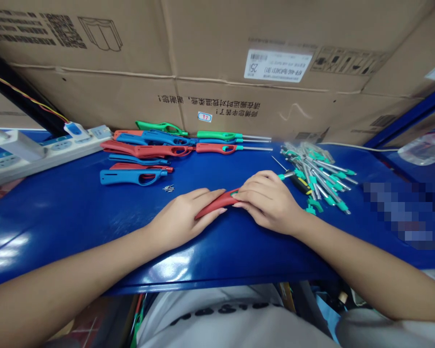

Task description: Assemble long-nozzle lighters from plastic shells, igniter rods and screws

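Between my two hands lies a red gas lighter (214,205), held low over the blue table. My left hand (188,212) is closed round its handle end, thumb below and fingers on top. My right hand (270,202) grips the other end around the trigger, where a bit of green shows; a teal tip pokes out past its knuckles. Right of that hand is a screwdriver (301,184) with a black and yellow handle. Beside it sits a heap of metal lighter tubes (321,176) with teal parts. Small screws (168,188) lie left of my left hand.
Red, blue and green lighter shells (145,149) are stacked at the back left. Two lighters with metal tubes, one green (217,135) and one red (215,148), lie beside them. A white power strip (54,151) runs along the left. A cardboard box (217,63) stands behind the table.
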Available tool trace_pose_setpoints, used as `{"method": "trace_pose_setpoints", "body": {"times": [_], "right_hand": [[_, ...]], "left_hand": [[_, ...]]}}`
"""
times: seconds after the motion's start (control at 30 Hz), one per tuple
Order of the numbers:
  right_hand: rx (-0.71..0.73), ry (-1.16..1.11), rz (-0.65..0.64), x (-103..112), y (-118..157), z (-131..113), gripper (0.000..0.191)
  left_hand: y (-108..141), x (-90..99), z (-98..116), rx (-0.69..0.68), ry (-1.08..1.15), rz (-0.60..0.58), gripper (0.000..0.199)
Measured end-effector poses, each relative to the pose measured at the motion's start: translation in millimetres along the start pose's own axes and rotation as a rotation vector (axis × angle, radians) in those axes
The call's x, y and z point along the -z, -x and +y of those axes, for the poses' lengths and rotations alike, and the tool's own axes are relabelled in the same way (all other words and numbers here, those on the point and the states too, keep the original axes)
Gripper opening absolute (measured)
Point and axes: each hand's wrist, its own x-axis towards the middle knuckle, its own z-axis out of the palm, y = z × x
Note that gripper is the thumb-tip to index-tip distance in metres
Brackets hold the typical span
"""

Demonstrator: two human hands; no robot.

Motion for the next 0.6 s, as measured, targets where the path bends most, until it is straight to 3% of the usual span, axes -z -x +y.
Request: {"method": "trace_pose_setpoints", "body": {"times": [0.17, 0.47, 0.6], "right_hand": [[-0.069, 0.049, -0.055, 1, -1, 4, 0.016], [-0.407, 0.237, -0.078, 1, 10, 45, 0.040], [-0.491, 0.307, -0.058, 3, 14, 57, 0.035]], "left_hand": [[-4, 2.9, -8, -0.031, -0.019, -0.020, 0.042], [-7, 12.3, -20, 0.033, -0.068, 0.000, 0.045], [-7, 11.9, -19, 0.060, -0.066, 0.008, 0.044]]}}
